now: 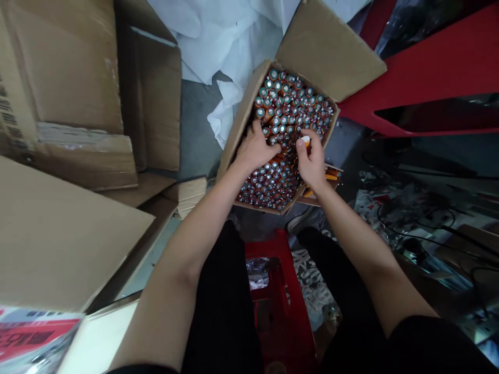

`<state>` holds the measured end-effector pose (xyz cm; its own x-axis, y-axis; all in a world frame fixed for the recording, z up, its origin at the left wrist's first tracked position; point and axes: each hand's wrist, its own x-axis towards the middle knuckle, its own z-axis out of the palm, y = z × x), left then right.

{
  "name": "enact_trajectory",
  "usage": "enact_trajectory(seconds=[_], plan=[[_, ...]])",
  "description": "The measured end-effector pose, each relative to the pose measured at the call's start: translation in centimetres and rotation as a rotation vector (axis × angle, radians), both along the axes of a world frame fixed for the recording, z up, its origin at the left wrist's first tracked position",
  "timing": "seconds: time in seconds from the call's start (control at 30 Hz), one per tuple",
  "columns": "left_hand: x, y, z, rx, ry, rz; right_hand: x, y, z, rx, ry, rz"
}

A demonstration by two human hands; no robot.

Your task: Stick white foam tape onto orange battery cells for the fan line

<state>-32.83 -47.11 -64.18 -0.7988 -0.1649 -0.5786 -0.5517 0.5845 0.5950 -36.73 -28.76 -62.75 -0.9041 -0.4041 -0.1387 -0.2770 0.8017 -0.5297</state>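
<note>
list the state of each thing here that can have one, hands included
Cardboard box: open, a flap folded outward
Battery-like cylinders: packed close, mostly ends up
Left hand: fingers down among the cylinders, grip hidden
Right hand: closed on a small white-and-orange piece
Smaller box: open, orange cylinders inside
White sheeting: crumpled
Carton flap at lower left: folded outward

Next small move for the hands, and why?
I'd probably steady the cylinders with the left hand first: it reaches into the box, the right hand pinches a white-and-orange piece, and orange sides showing between the hands suggest some cylinders lean and might tip.
</note>
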Motion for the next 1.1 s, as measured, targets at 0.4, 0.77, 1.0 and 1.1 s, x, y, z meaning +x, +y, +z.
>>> enact_trajectory(seconds=[0.4, 0.77, 1.0, 1.1], plan=[[0.2, -0.5, -0.8, -0.015, 0.032, -0.004, -3.2, -1.8, -0.7, 0.151, 0.054, 0.115], [-0.4, 0.4, 0.8, -0.168, -0.049, -0.026, -3.4, -3.6, 1.9, 0.334, -0.053, 0.334], [-0.4, -0.3, 0.5, -0.135, 0.003, -0.046, -2.6, -3.8, 1.0, 0.337, -0.031, 0.277], [-0.1, -0.3, 0.3, -0.146, 0.033, -0.043, -1.7, -3.5, -0.3, 0.228, -0.003, 0.217]])
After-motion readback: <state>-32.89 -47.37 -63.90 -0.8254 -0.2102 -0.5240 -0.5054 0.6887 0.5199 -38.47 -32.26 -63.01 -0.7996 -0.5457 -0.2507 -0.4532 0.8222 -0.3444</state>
